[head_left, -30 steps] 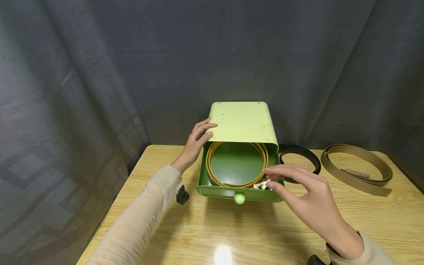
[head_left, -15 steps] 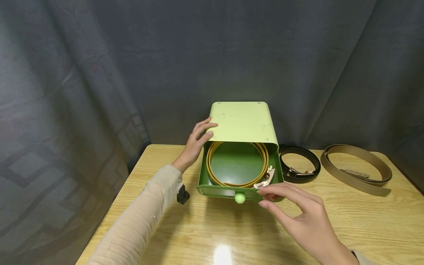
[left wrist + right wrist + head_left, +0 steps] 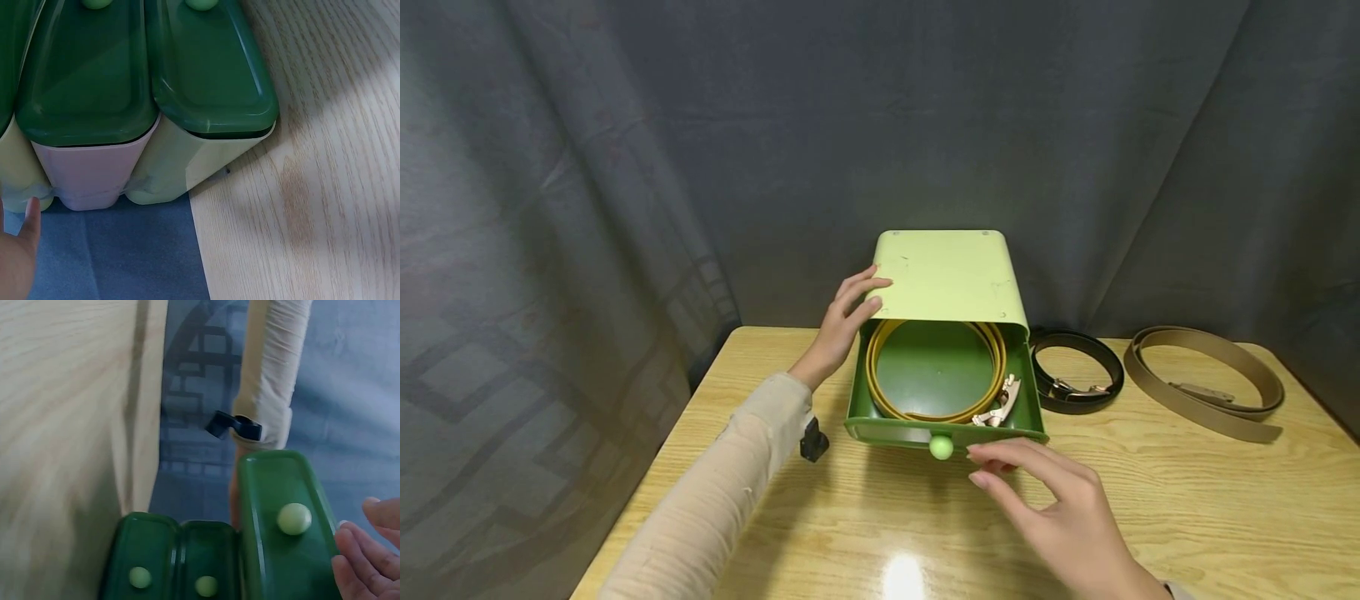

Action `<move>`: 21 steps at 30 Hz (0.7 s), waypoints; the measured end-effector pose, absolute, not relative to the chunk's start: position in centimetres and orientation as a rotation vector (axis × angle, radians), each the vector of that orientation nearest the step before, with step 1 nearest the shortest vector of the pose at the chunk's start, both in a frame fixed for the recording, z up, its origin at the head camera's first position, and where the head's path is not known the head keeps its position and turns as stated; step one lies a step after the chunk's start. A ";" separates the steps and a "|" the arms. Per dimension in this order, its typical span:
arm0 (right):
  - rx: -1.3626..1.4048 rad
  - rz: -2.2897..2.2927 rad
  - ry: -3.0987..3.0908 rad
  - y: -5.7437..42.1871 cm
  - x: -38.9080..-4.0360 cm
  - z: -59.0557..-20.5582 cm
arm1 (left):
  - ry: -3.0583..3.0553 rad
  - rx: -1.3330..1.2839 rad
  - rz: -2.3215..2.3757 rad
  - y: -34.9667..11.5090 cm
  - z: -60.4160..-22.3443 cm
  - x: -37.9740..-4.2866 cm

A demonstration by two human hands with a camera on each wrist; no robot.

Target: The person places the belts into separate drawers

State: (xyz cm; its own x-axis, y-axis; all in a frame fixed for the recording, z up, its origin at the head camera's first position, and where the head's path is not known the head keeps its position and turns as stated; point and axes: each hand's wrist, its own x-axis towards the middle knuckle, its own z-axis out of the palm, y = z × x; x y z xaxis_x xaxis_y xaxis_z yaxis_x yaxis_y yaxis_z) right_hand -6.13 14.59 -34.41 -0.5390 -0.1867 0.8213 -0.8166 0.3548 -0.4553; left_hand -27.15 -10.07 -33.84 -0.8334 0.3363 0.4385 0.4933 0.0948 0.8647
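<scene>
My left hand [image 3: 838, 329] rests on the left edge of a pale green cabinet [image 3: 951, 275], fingers lying on its top. The cabinet's top green drawer [image 3: 887, 433] is pulled out. Inside it lies a coiled yellow belt [image 3: 873, 375] with a metal buckle [image 3: 1000, 410] at the front right corner. My right hand [image 3: 1060, 512] is just in front of the drawer, right of its round light green knob [image 3: 941, 447]. Its thumb and index finger are apart and hold nothing. The right wrist view shows that hand's fingers [image 3: 362, 562] beside the pulled-out drawer front [image 3: 281, 481].
A coiled black belt [image 3: 1078, 405] and a coiled tan belt [image 3: 1225, 423] lie on the wooden table [image 3: 775, 533], right of the cabinet. Lower drawers [image 3: 87, 106] are shut in the left wrist view. A dark curtain [image 3: 880, 125] hangs behind the table.
My right hand has let go of the belt buckle in the drawer and moved down and left, to in front of the drawer. My left hand has stayed on the cabinet.
</scene>
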 end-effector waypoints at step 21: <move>0.727 1.304 -2.133 13.6 -6.7 -37.7 | -2.250 -0.854 -1.883 -9.6 -31.4 -24.9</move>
